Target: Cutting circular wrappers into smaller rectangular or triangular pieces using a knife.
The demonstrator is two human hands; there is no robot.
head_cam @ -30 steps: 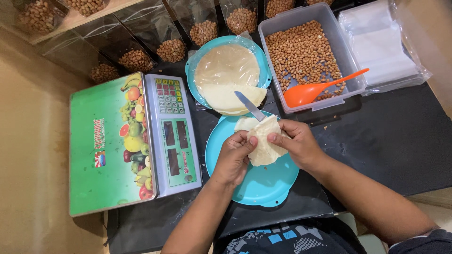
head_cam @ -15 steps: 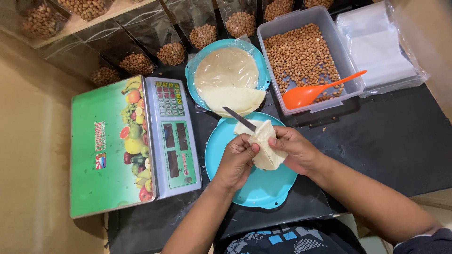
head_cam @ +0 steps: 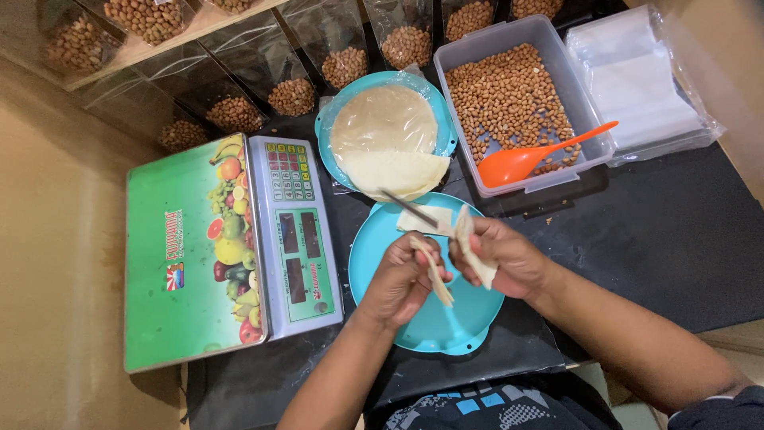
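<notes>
Here, both hands held thin pale wrapper strips above a teal plate [head_cam: 374,263]: left hand [head_cam: 402,279] pinched one strip [head_cam: 434,275], right hand [head_cam: 501,259] another [head_cam: 471,251]. They looked limp, light, tearable; best pinched near an edge.

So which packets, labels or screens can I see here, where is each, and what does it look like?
Weighing scale: left of the hands, rectangular, green platform with a fruit picture.
Scale panel: its right strip, coloured keypad above dark display windows.
Clear bags of peanuts: row along the back, transparent, brown nuts inside.
Stack of empty clear bags: far right, flat, see-through.
Peanut tub: back right, clear, rectangular, unlabelled.
</notes>
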